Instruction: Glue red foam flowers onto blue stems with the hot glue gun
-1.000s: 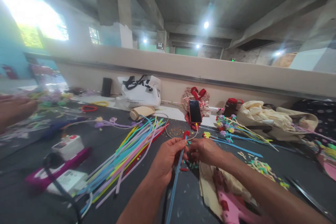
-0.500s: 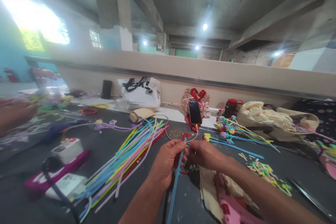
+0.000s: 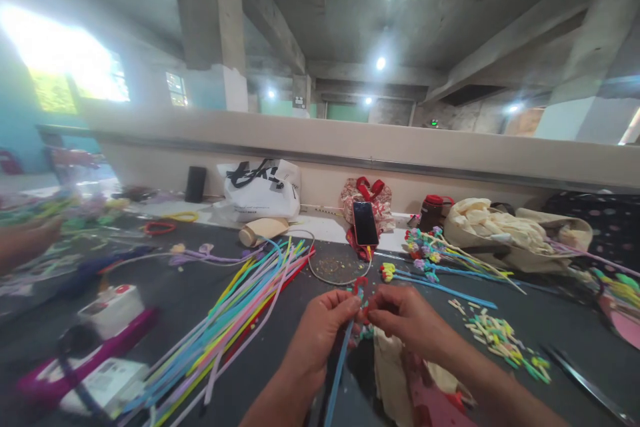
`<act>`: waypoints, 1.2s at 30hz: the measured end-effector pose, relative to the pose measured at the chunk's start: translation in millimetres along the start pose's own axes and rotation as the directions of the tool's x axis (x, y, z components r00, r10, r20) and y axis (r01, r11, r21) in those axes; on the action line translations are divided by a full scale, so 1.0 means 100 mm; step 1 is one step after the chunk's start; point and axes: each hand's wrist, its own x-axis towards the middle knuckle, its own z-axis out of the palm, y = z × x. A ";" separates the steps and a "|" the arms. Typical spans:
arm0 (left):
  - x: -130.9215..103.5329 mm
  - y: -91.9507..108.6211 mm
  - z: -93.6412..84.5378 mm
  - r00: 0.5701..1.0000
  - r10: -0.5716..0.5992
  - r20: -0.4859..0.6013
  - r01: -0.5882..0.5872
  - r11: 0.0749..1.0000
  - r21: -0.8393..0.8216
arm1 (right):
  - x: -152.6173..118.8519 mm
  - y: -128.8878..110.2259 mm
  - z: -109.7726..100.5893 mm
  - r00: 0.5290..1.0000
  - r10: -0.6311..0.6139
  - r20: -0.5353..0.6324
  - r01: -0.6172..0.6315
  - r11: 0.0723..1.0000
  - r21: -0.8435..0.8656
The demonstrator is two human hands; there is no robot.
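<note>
Both hands meet just below the middle of the frame, on either side of a thin blue stem (image 3: 339, 370) topped by a small curled red piece (image 3: 360, 284). Clamped between thumb and fingers, the stem is gripped by the left hand (image 3: 323, 323) close to its upper end; the red tip sticks out just beyond the fingertips, and the rest runs down to the bottom edge of the frame, leaning slightly right towards the top. Beside the tip, the right hand (image 3: 405, 313) has its fingers bent and drawn together near the stem; a bit of red shows by them, but whether they pinch it cannot be told.

From the bottom centre, the left forearm slants up and to the right, thumb uppermost. From the lower right, the right forearm reaches up and to the left, the back of the hand turned upward and the fingers curled inward.

Under the right forearm, at bottom centre-right, a pink tool (image 3: 433, 407) lies partly hidden on a cream cloth (image 3: 387, 373). On the dark surface (image 3: 170, 300), left of the hands, a bundle of coloured stems (image 3: 240, 320) fans out diagonally. Right of the hands are blue stems with yellow and red heads (image 3: 450, 288) and a scatter of small pale, yellow and green pieces (image 3: 505, 340). Above the hands, a phone (image 3: 366, 224) leans against a red-and-white patterned bag (image 3: 383, 195).
</note>
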 end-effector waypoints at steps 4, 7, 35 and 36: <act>-0.01 -0.07 0.03 0.999 -0.002 0.053 0.003 1.000 -0.028 | -0.11 -0.07 0.00 0.996 0.071 -0.050 -0.065 0.992 0.110; -0.02 -0.09 0.06 1.000 -0.014 0.011 0.015 1.000 -0.011 | -0.14 -0.08 -0.01 0.993 0.102 -0.062 -0.092 0.985 0.149; -0.06 -0.13 0.16 0.999 0.042 0.015 -0.041 0.997 -0.064 | -0.18 -0.07 0.05 0.983 0.169 0.077 -0.176 0.711 0.681; -0.06 -0.12 0.16 0.999 0.043 0.012 -0.042 0.997 -0.063 | -0.18 -0.08 0.04 0.983 0.172 0.068 -0.172 0.716 0.677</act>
